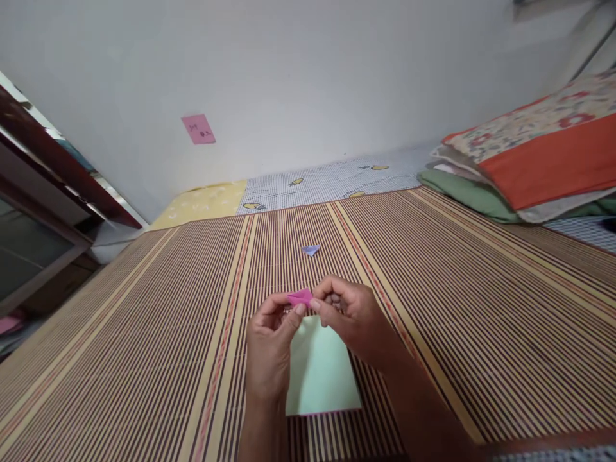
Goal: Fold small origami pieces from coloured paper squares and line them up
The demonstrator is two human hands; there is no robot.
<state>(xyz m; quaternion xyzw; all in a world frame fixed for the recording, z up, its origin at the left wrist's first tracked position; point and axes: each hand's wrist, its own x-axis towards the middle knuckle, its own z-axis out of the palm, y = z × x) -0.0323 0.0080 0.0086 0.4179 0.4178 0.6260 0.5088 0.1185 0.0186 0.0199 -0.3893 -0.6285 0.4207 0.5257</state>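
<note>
A small folded piece of pink paper (301, 297) is held up between both hands. My left hand (273, 340) pinches its left part between thumb and fingers. On the other side, my right hand (349, 314) grips the right end with thumb and forefinger. Below the hands lies a light green square sheet (321, 372), with a thin pink edge showing along its near side. Farther off, a small folded blue-purple paper piece (310, 249) rests on the striped mat (192, 308).
Folded bedding (548, 147) in orange, floral and green is piled at the right. A yellow cloth (205, 202) and a checked cloth (322, 183) run along the wall. A pink note (199, 129) is on the wall, and a dark red frame (62, 147) stands at left.
</note>
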